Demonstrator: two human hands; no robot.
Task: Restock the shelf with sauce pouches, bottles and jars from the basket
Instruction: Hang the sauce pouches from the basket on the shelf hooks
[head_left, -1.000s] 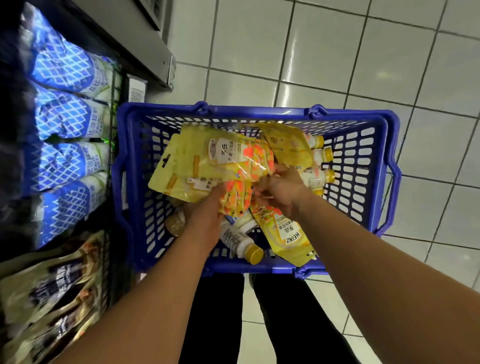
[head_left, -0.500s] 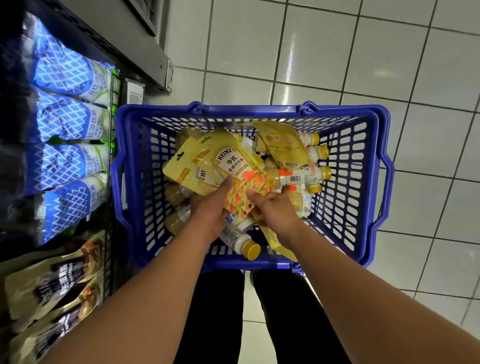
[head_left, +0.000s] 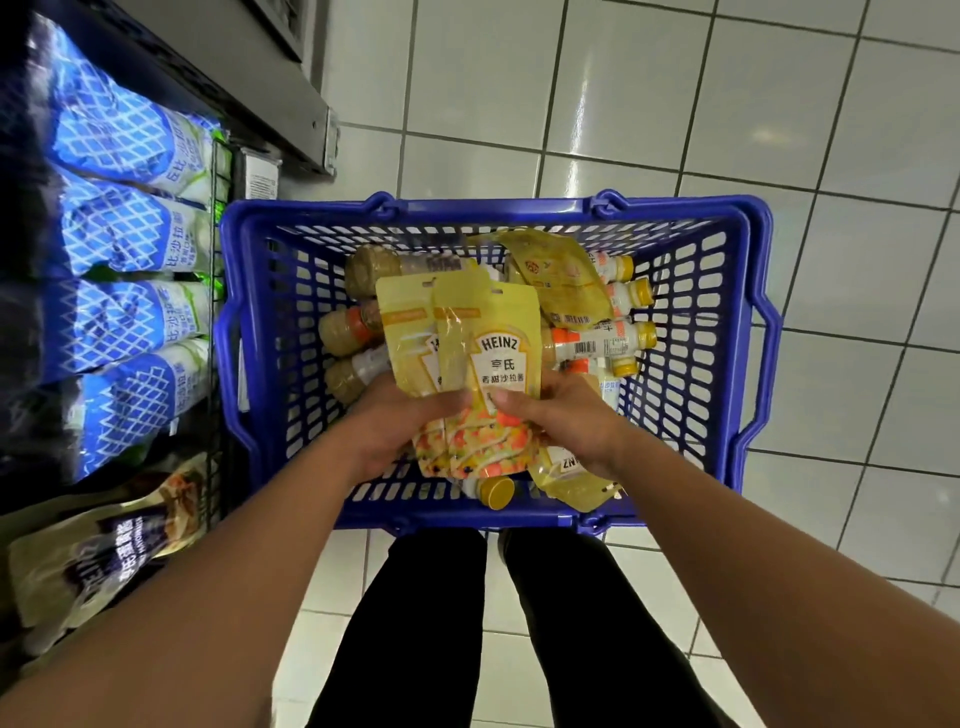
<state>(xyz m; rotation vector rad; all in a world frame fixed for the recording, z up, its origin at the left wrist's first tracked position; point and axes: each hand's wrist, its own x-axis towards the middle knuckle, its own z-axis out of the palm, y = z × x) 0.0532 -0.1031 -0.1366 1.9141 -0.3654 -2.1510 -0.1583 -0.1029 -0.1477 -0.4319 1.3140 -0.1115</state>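
A blue plastic basket (head_left: 748, 322) stands on the tiled floor in front of me. Above it I hold a small stack of yellow Heinz sauce pouches (head_left: 483, 332), upright and squared together. My left hand (head_left: 402, 426) grips the stack's lower left edge, thumb on the front. My right hand (head_left: 561, 421) grips the lower right edge. Inside the basket lie another yellow pouch (head_left: 563, 280) at the back, a pouch (head_left: 576, 480) under my right wrist, and several bottles (head_left: 597, 343) with yellow caps or brown contents.
The shelf on the left holds blue and white pouches (head_left: 130, 234) in rows, with dark and beige pouches (head_left: 104, 545) lower down. A wire shelf front (head_left: 215, 312) runs beside the basket. White floor tiles (head_left: 675, 104) lie beyond; my legs (head_left: 493, 623) stand below the basket.
The yellow pouches were fanned out and tilted to the left. Both hands have gathered them into an upright, aligned stack held nearer to me.
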